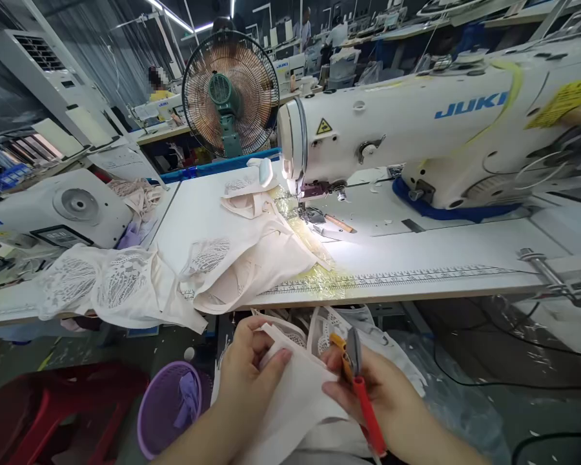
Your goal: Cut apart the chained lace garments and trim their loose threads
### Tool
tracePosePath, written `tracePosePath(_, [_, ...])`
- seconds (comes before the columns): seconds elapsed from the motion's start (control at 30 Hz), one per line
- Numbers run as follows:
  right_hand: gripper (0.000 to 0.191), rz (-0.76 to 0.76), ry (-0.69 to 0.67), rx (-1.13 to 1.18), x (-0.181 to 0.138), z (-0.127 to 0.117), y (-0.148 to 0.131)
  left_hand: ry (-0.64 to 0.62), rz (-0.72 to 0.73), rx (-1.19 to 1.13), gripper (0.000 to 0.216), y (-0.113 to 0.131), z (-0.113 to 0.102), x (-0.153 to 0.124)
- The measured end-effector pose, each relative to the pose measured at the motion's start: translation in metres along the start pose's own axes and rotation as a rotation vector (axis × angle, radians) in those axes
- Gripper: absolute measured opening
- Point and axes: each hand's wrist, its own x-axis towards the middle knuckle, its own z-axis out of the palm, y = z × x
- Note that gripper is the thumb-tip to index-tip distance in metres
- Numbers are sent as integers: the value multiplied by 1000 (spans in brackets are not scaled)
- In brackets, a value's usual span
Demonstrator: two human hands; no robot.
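Below the table's front edge, my left hand (249,368) pinches the upper edge of a white fabric piece with lace trim (295,394), thumb on top. My right hand (368,391) grips the same piece from the right side and also holds a thread snipper with a red and orange handle (361,381), blades pointing up. A heap of cream lace garments (252,255) lies on the white sewing table (440,252), left of the needle of the white JUKI sewing machine (416,123).
More lace pieces (111,284) hang over the table's left front edge. A second sewing machine (53,210) stands at left, a fan (230,93) behind. A purple bin (167,407) and red stool (53,407) are on the floor. Other workers sit far back.
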Motion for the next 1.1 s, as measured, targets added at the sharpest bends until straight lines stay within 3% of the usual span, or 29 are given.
tracePosePath(0.1, [27,30,138,87,-4,10,4,61,-4,98,57,-1,0,-2])
tracePosePath(0.2, [29,28,150,137,-7,15,3,34,-66,-64,67,-1,1,-4])
tracePosePath(0.37, [30,66,188,83,-12,13,7,-129,-211,-439,32,3,0,-3])
tracePosePath(0.67, [20,-53,9,121,-16,2,-2,-156,-107,-457,18,9,4,-5])
tracePosePath(0.77, [23,-7,-30,172,-19,2,-8,-154,-95,-377,16,2,5,-4])
tracePosePath(0.87, [26,105,-43,201,-21,3,-8,-42,130,-18,8,-3,0,-3])
tracePosePath(0.93, [25,100,-26,152,-22,3,-6,122,471,329,30,3,-4,-5])
tracePosePath(0.97, [24,75,-14,103,-21,3,-5,139,667,481,41,9,-5,-6])
tracePosePath(1.03, [22,10,6,0,-21,2,-3,-35,975,705,46,23,-2,-8])
tracePosePath(1.1, [20,-40,6,-55,-20,2,-2,-335,1036,829,33,35,5,-8])
